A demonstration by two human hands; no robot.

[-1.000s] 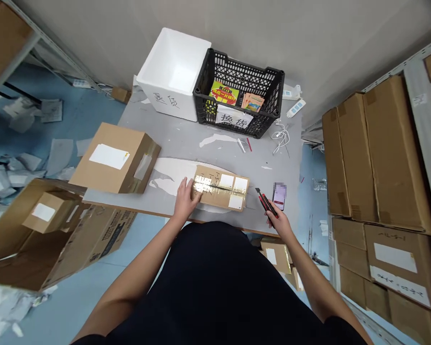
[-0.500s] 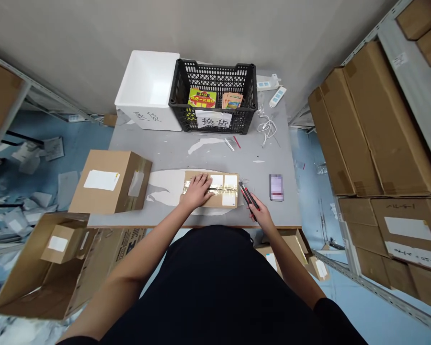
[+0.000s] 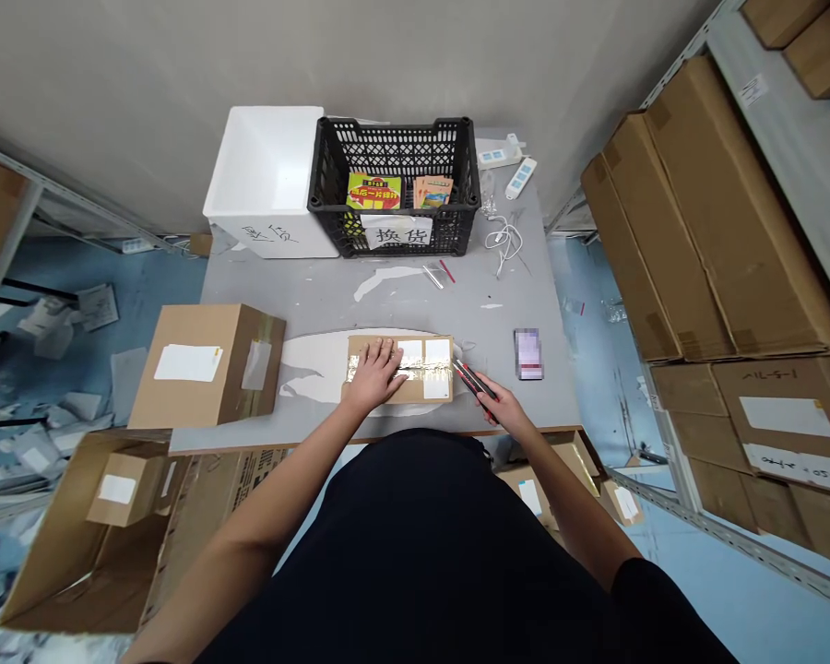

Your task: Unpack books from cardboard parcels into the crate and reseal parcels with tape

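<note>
Knife (image 3: 476, 380) is sitting gripped in the right hand (image 3: 503, 407), its tip meeting the box (image 3: 429, 369), while the left hand (image 3: 373, 376) is pressing open-palmed on top.

Cardboard brown on patchy grey, with black, white and red accents.
From the brown taped carton (image 3: 438, 386), with its white labels and shiny gold tape stripe, the utility knife (image 3: 476, 392) towards four o'clock is black and red; the smartphone (image 3: 528, 354) at three has a lilac-pink screen; the plastic crate (image 3: 456, 231) at twelve is black lattice around a yellow-and-red packet (image 3: 375, 193); the foam box (image 3: 239, 217) at eleven is white with black handwriting; the larger carton (image 3: 194, 397) at nine is brown, white-labelled; the tabletop (image 3: 318, 295) is grey with white patches.
</note>
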